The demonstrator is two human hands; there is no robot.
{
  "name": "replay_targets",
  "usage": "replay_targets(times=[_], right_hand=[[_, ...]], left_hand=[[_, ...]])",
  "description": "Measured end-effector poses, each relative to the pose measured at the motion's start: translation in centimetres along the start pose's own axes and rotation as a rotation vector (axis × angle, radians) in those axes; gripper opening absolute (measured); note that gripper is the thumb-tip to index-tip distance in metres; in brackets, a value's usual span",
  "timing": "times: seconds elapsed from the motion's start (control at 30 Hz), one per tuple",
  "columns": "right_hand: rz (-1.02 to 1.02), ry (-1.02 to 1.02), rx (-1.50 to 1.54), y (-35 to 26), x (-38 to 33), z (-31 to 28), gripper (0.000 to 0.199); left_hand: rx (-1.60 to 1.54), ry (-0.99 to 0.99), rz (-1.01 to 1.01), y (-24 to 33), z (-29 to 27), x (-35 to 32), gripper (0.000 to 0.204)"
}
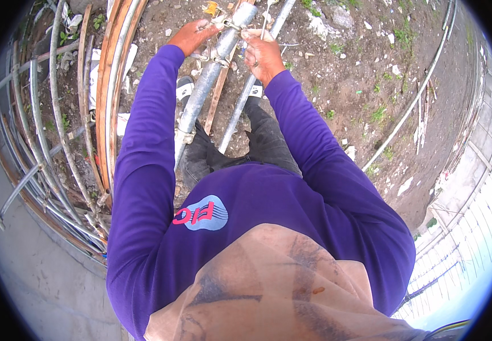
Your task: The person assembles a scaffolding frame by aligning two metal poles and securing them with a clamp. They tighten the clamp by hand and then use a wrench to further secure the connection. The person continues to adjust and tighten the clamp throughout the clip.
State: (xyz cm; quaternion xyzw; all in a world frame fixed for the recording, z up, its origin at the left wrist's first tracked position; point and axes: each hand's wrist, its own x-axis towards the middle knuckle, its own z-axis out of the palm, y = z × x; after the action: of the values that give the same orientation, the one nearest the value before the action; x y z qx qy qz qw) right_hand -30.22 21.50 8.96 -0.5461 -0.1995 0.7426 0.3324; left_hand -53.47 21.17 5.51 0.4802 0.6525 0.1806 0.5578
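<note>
Left hand: our left hand (192,35) grips the clamp (227,24) on the steel pipe (207,85).
Right hand: our right hand (263,54) is closed round the thinner pipe (240,108).

Looking straight down past purple sleeves (143,170) onto bare dirt ground (348,85). Left hand (192,35) wrapped over the thick grey scaffold pipe (209,79), grip closed right beside a metal clamp (226,24). Right hand (263,54) clenched on the thinner pipe (240,108) alongside, just beside a wooden slat (217,96) lying between the two. Dark trousers (257,142) and a shoe (184,86) below. Stacked curved pipes and planks (109,91) off to the left, one long thin pipe (411,102) crossing the dirt at right.
</note>
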Motion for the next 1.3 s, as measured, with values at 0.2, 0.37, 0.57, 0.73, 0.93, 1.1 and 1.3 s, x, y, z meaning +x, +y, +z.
replay_targets(times=[0.2,0.37,0.57,0.73,0.93,1.1,1.3], right_hand=[[0.063,0.134,-0.046,0.1,-0.9,-0.5,0.026],[0.167,0.054,-0.081,-0.2,0.0,-0.9,0.04],[0.246,0.023,-0.013,0.1,1.1,-0.6,0.038],[0.296,-0.009,0.064,-0.2,1.7,-1.4,0.028],[0.254,-0.067,0.132,-0.5,1.7,-1.6,0.016],[-0.001,-0.026,0.016,0.2,0.4,-0.3,0.011],[-0.011,-0.028,-0.024,2.2,1.5,-2.7,0.015]], left_hand=[[-0.138,-0.052,-0.016,-1.7,0.2,1.2,0.056],[-0.119,0.033,0.087,-2.0,0.3,1.2,0.055],[-0.214,-0.058,0.051,-0.4,-0.6,0.2,0.035],[-0.226,-0.032,0.085,0.2,-0.4,-0.4,0.031],[-0.081,-0.019,0.181,-0.5,-0.5,0.2,0.028],[0.028,-0.048,0.185,-0.8,-0.7,0.5,0.03],[-0.068,-0.045,0.139,-0.3,-0.5,0.1,0.032]])
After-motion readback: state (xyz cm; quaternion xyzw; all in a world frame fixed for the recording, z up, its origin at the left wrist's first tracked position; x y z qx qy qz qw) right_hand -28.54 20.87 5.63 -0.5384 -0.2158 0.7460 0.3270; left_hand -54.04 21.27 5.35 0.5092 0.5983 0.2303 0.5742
